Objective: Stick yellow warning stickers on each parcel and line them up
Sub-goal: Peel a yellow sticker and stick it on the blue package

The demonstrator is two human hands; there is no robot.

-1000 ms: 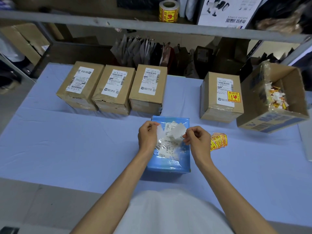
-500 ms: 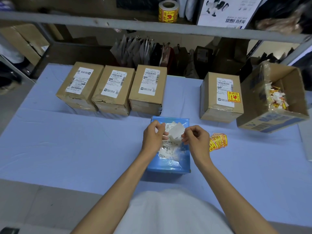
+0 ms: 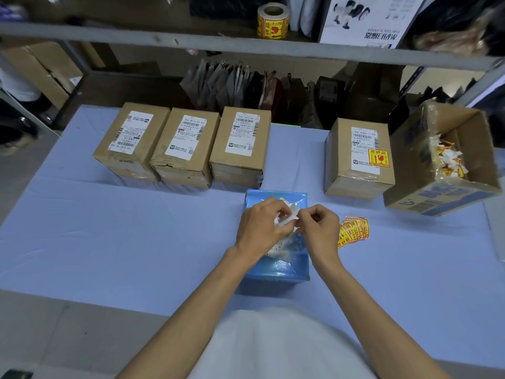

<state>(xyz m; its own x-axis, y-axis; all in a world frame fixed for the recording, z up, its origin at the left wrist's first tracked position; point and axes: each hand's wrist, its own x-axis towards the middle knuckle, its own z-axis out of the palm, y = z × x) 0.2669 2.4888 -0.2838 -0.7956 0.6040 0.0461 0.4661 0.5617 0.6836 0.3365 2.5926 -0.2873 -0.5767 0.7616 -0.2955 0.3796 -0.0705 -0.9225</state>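
Note:
A blue plastic-wrapped parcel (image 3: 276, 270) lies in front of me on the table. Over it, my left hand (image 3: 262, 228) and my right hand (image 3: 318, 228) meet and both pinch a small white slip of sticker paper (image 3: 287, 217). A fanned stack of yellow warning stickers (image 3: 354, 233) lies just right of my right hand. Three brown cardboard parcels (image 3: 188, 144) with white labels stand side by side at the back left. A fourth brown parcel (image 3: 358, 157) at the back right carries a yellow sticker on its label.
An open cardboard box (image 3: 448, 165) holding peeled sticker scraps lies tilted at the right. A roll of yellow stickers (image 3: 272, 21) stands on the shelf above. The light blue table (image 3: 109, 236) ends near my body at the front edge.
My hands have come together over the blue parcel; the left hand moved right to meet the right, and the white slip is now bunched between both sets of fingers.

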